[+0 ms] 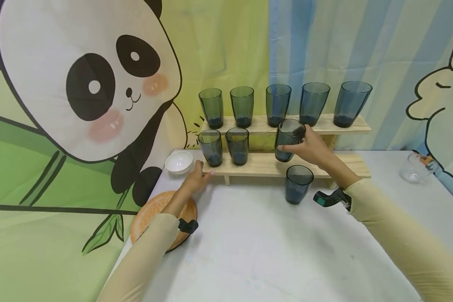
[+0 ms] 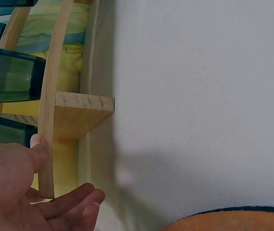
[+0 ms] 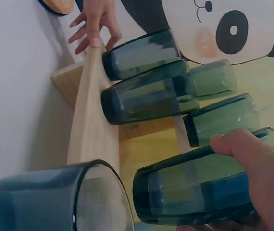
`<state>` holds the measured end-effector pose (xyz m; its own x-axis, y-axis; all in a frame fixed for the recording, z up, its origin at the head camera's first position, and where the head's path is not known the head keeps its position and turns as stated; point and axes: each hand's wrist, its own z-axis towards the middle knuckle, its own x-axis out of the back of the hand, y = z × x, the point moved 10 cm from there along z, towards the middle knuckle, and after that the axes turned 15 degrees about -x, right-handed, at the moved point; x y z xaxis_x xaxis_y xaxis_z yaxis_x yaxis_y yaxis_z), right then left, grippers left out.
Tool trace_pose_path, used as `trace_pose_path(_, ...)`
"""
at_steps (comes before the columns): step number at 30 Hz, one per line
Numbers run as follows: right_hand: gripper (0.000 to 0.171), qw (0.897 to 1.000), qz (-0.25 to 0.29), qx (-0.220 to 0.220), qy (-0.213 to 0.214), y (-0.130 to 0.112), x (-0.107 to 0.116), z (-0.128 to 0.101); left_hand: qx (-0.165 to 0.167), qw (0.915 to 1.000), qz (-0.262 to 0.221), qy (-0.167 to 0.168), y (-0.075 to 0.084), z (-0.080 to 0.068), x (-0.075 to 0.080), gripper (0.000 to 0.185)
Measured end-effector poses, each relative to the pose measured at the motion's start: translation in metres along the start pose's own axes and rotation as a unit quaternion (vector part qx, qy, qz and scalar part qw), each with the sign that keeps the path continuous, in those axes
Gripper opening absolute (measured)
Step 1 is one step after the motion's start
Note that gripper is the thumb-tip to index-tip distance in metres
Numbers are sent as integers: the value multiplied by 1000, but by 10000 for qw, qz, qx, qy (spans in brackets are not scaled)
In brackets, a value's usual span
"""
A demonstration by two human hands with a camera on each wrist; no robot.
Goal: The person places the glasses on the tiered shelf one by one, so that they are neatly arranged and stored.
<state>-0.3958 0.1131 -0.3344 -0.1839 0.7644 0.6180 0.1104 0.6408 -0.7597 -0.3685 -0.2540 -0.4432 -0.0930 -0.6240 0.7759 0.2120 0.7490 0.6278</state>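
Observation:
A two-tier wooden rack point(image 1: 264, 164) carries several dark blue-tinted glasses. My left hand point(image 1: 197, 179) grips the left end of its lower board, thumb on top and fingers underneath, as the left wrist view shows. With my right hand point(image 1: 312, 146) I hold a tinted drinking glass point(image 3: 190, 187) upright over the lower board; the gap beneath it is hard to judge. Two glasses, a left one point(image 1: 211, 149) and a right one point(image 1: 238, 147), stand at the lower board's left. Another glass point(image 1: 297, 184) stands on the table in front of the rack, below my right hand.
Along the upper board point(image 1: 262, 125) runs a row of several matching glasses. A white bowl point(image 1: 179, 162) sits left of the rack, and an orange round plate point(image 1: 151, 209) lies under my left forearm. On the far right is a clear glass cup point(image 1: 415, 168). Printed curtains hang behind.

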Motion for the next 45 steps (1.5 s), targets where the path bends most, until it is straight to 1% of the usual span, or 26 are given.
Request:
trace_pose_path(1,122,10000,-85,33,-25,-1,-3,2,4,10000,7,-7,0,0,0,67)
trace_pose_path(4,117,9992,-307,239,-82,-6,-11,6,41,10000,42,-23,0,1,2,67)
trace_pose_path(8,94,9974,-411,570,-180,-14,-17,11,45,10000,75,7,1,3,6,66)
trace_pose_path(12,95,9966,-441,584,-385,-17,-24,17,-18,9998,161,-115,4,2,6,65)
trace_pose_path(16,87,9960,-398,515,-606,-21,-32,25,-15,9995,248,-205,4,1,4,64)
trace_pose_path(18,86,9953,-353,574,-694,-23,-36,28,-30,9996,226,-140,4,1,5,64)
trace_pose_path(22,90,9941,-397,667,-760,-25,-42,32,-64,9998,191,-62,6,2,6,64)
trace_pose_path(25,88,9926,-317,746,-903,-24,-47,35,-22,9998,173,-73,6,2,7,65)
trace_pose_path(28,82,9900,-101,878,-1103,-24,-51,36,28,9998,147,-132,5,1,6,65)
trace_pose_path(32,77,9856,161,1022,-1337,-25,-53,35,0,9999,75,-124,4,1,4,64)
trace_pose_path(36,72,9830,245,1073,-1470,-25,-54,35,-40,10000,55,-43,6,3,5,64)
trace_pose_path(39,67,9796,297,1156,-1617,-26,-57,33,-48,10000,57,-59,5,3,4,63)
trace_pose_path(41,69,9792,276,1124,-1665,-24,-59,32,-46,10000,30,-49,5,2,4,63)
trace_pose_path(42,74,9803,204,1029,-1673,-22,-59,31,-52,10000,53,-49,4,2,4,63)
trace_pose_path(43,83,9817,54,885,-1687,-19,-59,31,-54,9999,88,-66,4,1,4,64)
trace_pose_path(44,92,9829,-119,708,-1698,-14,-59,30,-58,9999,136,-80,3,1,4,64)
trace_pose_path(45,96,9828,-344,524,-1737,-10,-57,28,-63,9998,173,-92,3,1,4,65)
